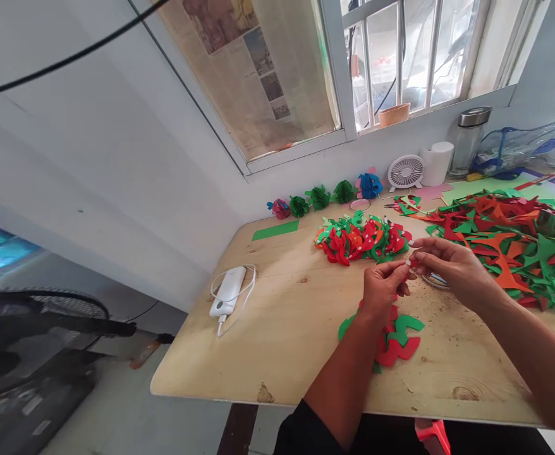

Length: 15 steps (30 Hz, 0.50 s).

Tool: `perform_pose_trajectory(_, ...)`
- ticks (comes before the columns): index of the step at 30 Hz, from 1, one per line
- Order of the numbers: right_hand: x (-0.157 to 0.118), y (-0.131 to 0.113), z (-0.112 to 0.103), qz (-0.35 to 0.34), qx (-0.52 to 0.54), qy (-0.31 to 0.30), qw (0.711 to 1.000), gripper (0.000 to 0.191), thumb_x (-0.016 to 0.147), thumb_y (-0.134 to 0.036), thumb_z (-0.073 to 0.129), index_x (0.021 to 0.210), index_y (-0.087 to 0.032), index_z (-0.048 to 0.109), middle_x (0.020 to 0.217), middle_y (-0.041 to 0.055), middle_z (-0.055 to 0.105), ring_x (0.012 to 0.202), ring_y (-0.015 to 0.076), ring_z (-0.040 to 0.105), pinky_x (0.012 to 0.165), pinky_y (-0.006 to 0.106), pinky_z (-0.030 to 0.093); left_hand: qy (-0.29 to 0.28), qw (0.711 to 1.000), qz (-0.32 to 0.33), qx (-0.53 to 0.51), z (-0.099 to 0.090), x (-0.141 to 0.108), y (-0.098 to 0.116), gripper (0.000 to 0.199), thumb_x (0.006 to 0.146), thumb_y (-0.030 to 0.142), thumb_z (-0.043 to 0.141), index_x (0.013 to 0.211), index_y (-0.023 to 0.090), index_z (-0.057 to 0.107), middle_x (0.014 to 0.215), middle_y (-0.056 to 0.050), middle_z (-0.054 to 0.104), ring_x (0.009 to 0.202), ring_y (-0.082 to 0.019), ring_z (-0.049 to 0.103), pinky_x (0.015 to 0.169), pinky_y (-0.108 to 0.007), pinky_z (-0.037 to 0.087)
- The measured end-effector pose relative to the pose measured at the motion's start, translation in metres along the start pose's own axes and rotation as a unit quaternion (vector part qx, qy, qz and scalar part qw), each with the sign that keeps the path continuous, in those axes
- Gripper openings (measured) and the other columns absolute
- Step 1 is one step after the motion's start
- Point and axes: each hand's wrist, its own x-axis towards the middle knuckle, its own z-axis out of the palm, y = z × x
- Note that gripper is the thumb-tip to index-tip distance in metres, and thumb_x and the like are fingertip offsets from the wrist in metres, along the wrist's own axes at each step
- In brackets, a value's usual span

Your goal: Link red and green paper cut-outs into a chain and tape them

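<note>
My left hand [386, 284] and my right hand [452, 268] meet above the wooden table. Fingers of both are pinched together around small white bits [408, 263] that look like pieces of tape or paper. Under my left forearm lie red and green cut-out paper shapes [398, 347], partly hidden by the arm. Just beyond my fingertips sits a heap of red, green and orange cut-outs [353, 240] with small white spots on them. A round object [436, 282] is mostly covered by my right hand.
Paper scraps [519, 246] pile up on the right. A white power bank [229, 292] with a cable lies left, near a green paper strip [275, 230]. Along the wall stand folded paper figures [320, 198], a small fan [405, 172] and a glass bottle [469, 142].
</note>
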Motion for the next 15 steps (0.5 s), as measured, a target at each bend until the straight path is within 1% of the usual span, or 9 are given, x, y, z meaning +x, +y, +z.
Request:
perform_pose_trajectory(5,0.0024,0.0046,-0.004,-0.007,-0.011,0.003,1.0,0.042,0.066,-0.049,0.072,0.094,-0.019,0.062,0.072,0.0046,0.066,0.063,0.0158,0.061,0.057,0.028,0.049,-0.016,1.0,0.004,-0.003,0.0008,-0.0012,0.0018,0.038,0.062,0.045,0.072,0.081,0.012,0.072,0.066,-0.005,0.065,0.041,-0.005,0.046,0.043,-0.022,0.033)
perform_pose_trajectory(8,0.0027,0.0043,-0.0043,-0.001,0.0,0.008,1.0,0.04,0.066,-0.047,0.073,0.093,-0.019,0.063,0.069,0.0032,0.066,0.062,0.0143,0.06,0.057,0.026,0.048,-0.024,1.0,0.003,-0.003,0.0013,-0.0019,0.004,0.04,0.065,0.049,0.069,0.081,0.012,0.072,0.07,-0.006,0.066,0.042,-0.006,0.049,0.045,-0.022,0.034)
perform_pose_trajectory(11,0.0018,0.0018,-0.0029,0.01,0.001,0.016,1.0,0.039,0.066,-0.047,0.072,0.091,-0.02,0.063,0.067,0.0013,0.065,0.059,0.0124,0.058,0.057,0.026,0.047,-0.019,0.999,-0.015,-0.021,0.0004,-0.0012,0.0044,0.047,0.069,0.055,0.063,0.085,0.012,0.072,0.069,-0.007,0.066,0.043,-0.008,0.051,0.045,-0.022,0.035)
perform_pose_trajectory(15,0.0005,-0.0018,-0.0004,-0.003,-0.021,0.022,1.0,0.038,0.066,-0.051,0.07,0.087,-0.021,0.063,0.068,0.001,0.064,0.058,0.0125,0.056,0.057,0.027,0.046,-0.026,0.998,-0.028,-0.054,-0.0012,-0.0002,0.0032,0.052,0.067,0.058,0.063,0.088,0.01,0.071,0.069,-0.009,0.066,0.044,-0.009,0.052,0.044,-0.022,0.035)
